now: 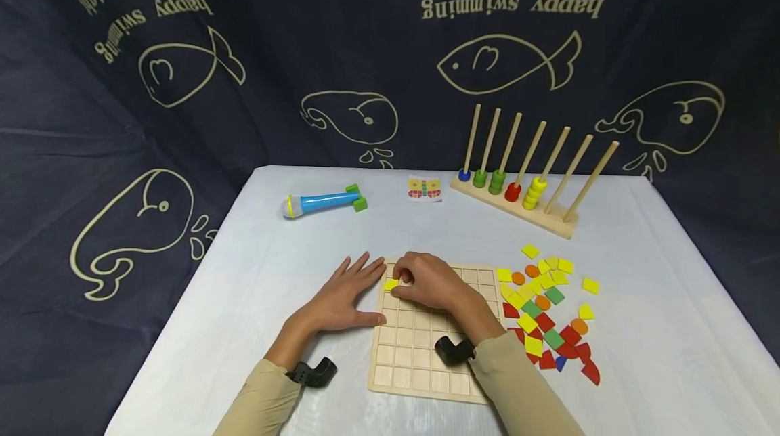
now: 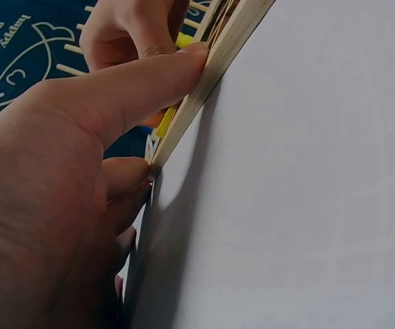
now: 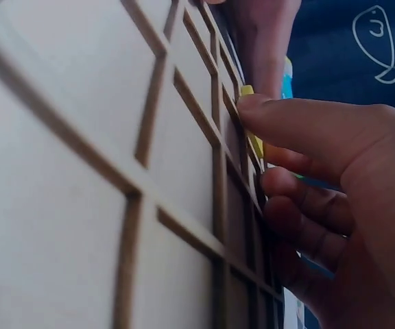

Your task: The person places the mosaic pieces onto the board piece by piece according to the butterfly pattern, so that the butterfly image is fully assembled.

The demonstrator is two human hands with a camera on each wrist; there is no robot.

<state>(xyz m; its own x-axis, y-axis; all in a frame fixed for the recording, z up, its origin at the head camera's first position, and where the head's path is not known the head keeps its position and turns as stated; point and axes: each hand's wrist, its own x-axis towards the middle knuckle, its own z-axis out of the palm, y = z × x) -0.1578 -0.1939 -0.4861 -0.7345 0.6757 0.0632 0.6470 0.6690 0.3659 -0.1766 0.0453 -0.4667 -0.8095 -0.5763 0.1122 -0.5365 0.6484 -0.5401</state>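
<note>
My right hand (image 1: 429,281) is over the upper left of a wooden grid board (image 1: 402,392). Between its thumb and fingers it pinches a yellow square tile (image 1: 390,284). In the right wrist view the thumb lies against the yellow tile's edge (image 3: 247,90), close over the grid's dividers. With fingers spread and straight, my left hand (image 1: 342,297) rests beside the board's left edge. Its thumb presses the wooden rim (image 2: 228,58) in the left wrist view.
Loose yellow, red, green and orange tiles (image 1: 542,321) are scattered right of the board. Behind stand a peg rack (image 1: 508,206) with coloured rings, a butterfly picture card (image 1: 424,189) and a blue toy microphone (image 1: 326,202) touching green blocks (image 1: 359,204).
</note>
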